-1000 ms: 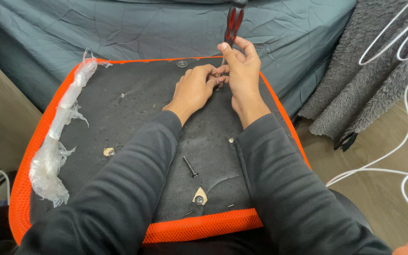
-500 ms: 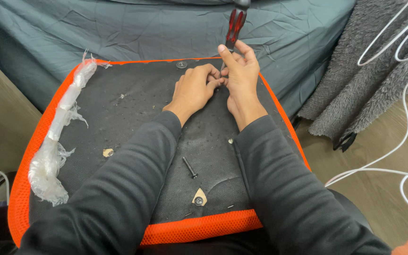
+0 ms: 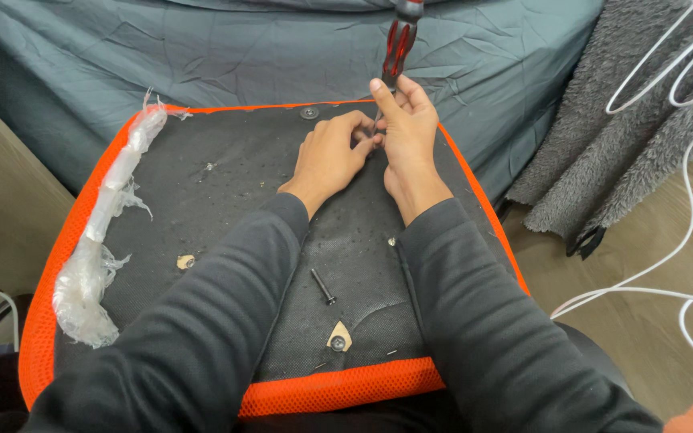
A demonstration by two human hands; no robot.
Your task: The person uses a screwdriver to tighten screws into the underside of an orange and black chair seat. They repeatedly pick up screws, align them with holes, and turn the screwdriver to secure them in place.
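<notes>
Head view: both hands meet at the upper centre of the frame, over the far part of a seat panel.
Right hand (image 3: 407, 135): fingers pinched around the lower shaft of a red-and-black-handled screwdriver (image 3: 399, 44), which stands nearly upright with its handle running off the top edge.
Left hand (image 3: 330, 154): curled, fingertips touching the right hand's fingers at the tool's tip; whether it holds anything cannot be told.
Seat panel: black fabric-covered seat base with an orange mesh border (image 3: 226, 192), filling the centre; its far edge lies just beyond the hands.
Left edge: crumpled clear plastic wrap (image 3: 102, 240) lies along the orange border.
Loose part: a black bolt (image 3: 322, 285) lies between the forearms, lower centre, apart from both hands.
Open room: bare black fabric to the left of the hands.
Surroundings: teal cloth (image 3: 202, 56) across the top; grey fuzzy rug (image 3: 603, 136) and white cables (image 3: 675, 248) at right.
</notes>
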